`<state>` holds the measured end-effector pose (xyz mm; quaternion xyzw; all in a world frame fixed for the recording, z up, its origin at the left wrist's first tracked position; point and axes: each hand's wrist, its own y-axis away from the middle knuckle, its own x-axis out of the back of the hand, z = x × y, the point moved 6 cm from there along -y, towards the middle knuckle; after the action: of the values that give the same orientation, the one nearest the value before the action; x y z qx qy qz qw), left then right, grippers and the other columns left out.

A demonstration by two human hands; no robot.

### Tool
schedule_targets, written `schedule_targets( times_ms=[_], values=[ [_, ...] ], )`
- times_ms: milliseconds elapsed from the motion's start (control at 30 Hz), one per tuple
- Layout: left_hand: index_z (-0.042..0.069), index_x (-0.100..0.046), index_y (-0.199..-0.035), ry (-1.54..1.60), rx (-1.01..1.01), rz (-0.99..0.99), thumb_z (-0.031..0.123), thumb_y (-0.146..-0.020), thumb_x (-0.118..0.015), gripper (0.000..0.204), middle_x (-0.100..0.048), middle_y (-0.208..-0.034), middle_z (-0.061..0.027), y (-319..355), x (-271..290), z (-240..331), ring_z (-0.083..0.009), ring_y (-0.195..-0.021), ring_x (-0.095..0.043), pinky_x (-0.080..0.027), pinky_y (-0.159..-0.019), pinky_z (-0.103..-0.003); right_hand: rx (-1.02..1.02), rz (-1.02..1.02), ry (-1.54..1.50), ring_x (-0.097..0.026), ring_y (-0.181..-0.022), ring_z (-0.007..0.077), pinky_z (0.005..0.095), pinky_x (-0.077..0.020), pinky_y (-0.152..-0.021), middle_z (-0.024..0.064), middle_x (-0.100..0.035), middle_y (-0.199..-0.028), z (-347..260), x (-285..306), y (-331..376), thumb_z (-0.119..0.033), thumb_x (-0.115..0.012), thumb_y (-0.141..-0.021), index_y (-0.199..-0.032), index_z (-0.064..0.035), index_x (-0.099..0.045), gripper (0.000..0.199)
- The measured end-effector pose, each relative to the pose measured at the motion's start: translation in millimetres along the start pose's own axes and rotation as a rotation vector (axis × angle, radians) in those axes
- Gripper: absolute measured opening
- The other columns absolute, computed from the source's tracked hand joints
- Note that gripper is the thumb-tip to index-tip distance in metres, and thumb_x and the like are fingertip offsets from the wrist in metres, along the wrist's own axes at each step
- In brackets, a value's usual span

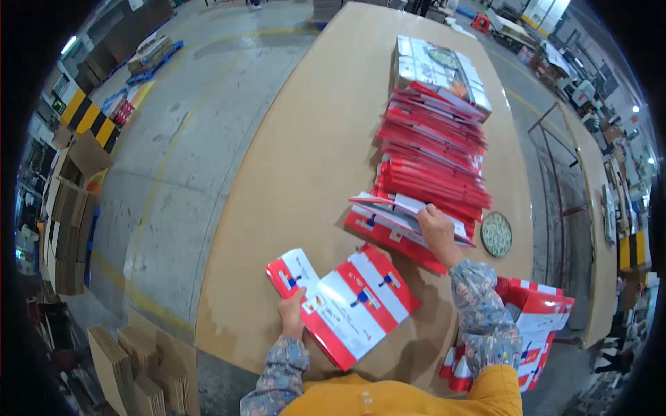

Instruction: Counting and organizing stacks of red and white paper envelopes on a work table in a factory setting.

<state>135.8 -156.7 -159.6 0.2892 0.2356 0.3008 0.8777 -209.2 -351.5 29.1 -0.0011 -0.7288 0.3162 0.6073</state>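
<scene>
At the near edge of the table (291, 173), the left hand (291, 315) grips a flat red-and-white carton (347, 298) by its edge, while the right hand (436, 229) rests with fingers closed on the near end of the stack of cartons (430, 152).

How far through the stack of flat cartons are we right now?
Done: several made-up red-and-white boxes sit piled at the table's right edge. In hand: the left hand holds a flat red-and-white printed carton on the brown table, while the right hand reaches into the long red stack of flat cartons. Left: most of that stack.
</scene>
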Motion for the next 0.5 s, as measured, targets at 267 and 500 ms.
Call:
schedule_targets(
  times_ms=[267, 500],
  values=[
    [-0.006, -0.064, -0.1, -0.003, -0.046, 0.009, 0.007, -0.077, -0.073, 0.028, -0.067, -0.09, -0.0112, 2.6, -1.3, 0.9, -0.018, -0.074, -0.065, -0.053, -0.065, -0.032, 0.134, -0.192, 0.065, -0.052, -0.101, 0.0287, 0.0399, -0.0422, -0.078, 0.0133, -0.053, -0.111, -32.1, -28.9, 51.6, -0.031, -0.07, -0.074, -0.121, -0.0059, -0.05, 0.057],
    [-0.006, -0.064, -0.102, -0.028, 0.01, 0.053, 0.005, -0.076, -0.072, 0.03, -0.068, -0.093, -0.0134, 5.9, -9.3, 8.4, -0.0213, -0.075, -0.067, -0.054, -0.066, -0.033, 0.092, -0.312, 0.206, -0.051, -0.103, 0.0283, 0.0439, -0.0436, -0.078, 0.012, -0.051, -0.115, -22.5, -64.1, 74.4, -0.024, -0.071, -0.071, -0.12, -0.0059, -0.049, 0.057]
  ],
)
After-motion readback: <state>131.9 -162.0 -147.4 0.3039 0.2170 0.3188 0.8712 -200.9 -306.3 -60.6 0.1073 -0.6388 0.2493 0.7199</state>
